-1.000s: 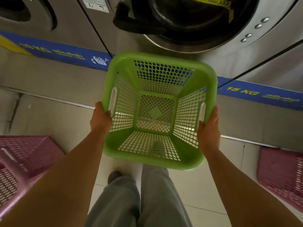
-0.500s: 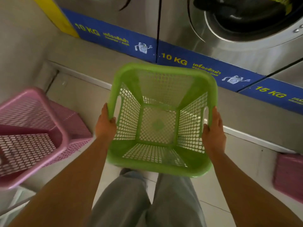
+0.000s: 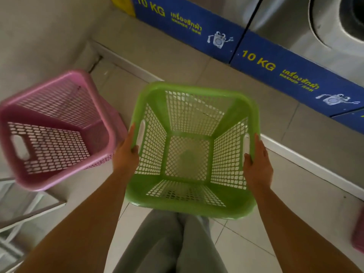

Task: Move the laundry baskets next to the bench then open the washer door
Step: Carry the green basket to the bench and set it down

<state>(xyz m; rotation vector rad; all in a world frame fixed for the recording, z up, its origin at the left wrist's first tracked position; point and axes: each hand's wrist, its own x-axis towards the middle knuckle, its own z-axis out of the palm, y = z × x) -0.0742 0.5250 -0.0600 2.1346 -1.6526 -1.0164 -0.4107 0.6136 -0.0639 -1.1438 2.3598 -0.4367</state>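
While it hangs above the tiled floor [image 3: 246,239], the green basket [image 3: 189,205], a square tub of glossy plastic with latticed walls and slot handles, is clamped at its rim by both hands: left hand [image 3: 126,154] and right hand [image 3: 258,164], on opposite sides. Just left sits a pink basket [image 3: 98,107] of the same mesh. Far right stand steel washers [image 3: 295,22] over blue "10 KG" panels [image 3: 262,62].

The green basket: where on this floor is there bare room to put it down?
Bare tiles lie between the pink basket and the raised step under the washers, below the held green basket. Left is crowded: the pink basket, with a pale frame below it.
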